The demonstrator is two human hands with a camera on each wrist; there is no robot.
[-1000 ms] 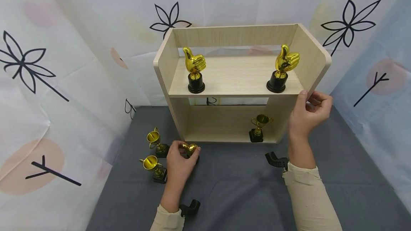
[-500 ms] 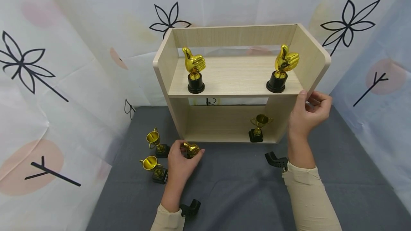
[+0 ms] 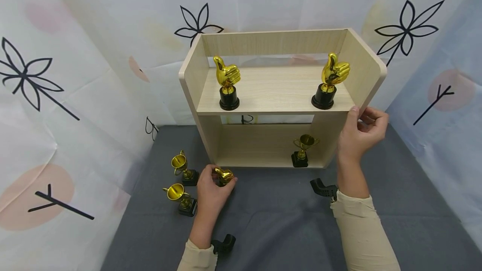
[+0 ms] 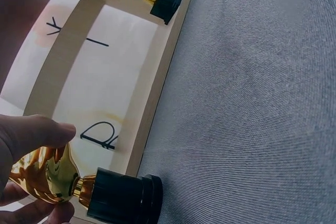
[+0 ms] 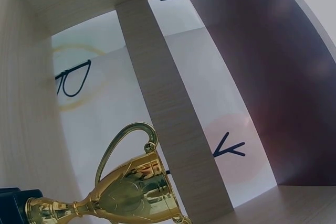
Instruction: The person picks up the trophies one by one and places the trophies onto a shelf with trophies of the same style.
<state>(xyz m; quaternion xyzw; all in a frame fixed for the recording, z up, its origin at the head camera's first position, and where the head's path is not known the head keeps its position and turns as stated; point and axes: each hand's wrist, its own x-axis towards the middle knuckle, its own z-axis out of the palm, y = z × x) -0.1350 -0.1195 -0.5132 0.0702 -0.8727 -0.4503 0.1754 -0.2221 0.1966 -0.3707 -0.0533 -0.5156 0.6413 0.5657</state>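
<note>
My left hand (image 3: 213, 189) holds a gold thumbs-up trophy (image 3: 224, 175) in front of the shelf's lower left corner. Thumb and fingers wrap its gold part in the left wrist view, leaving the round black base (image 4: 123, 196) showing. My right hand (image 3: 360, 133) grips the right side panel of the wooden shelf (image 3: 278, 42), thumb on the front edge at middle-board height. Two more thumbs-up trophies stand on the upper level, one left (image 3: 228, 80) and one right (image 3: 329, 80). On the lower level, at right, stands a gold cup trophy (image 3: 304, 147).
Left of my left hand, two gold cup trophies stand on the grey cloth, one behind (image 3: 182, 166) and one in front (image 3: 180, 198). A printed white backdrop (image 3: 113, 108) rises behind and at both sides. Black straps circle both wrists.
My left hand has moved slightly right, and the thumbs-up trophy in it has turned a little. The right hand keeps its place on the shelf.
</note>
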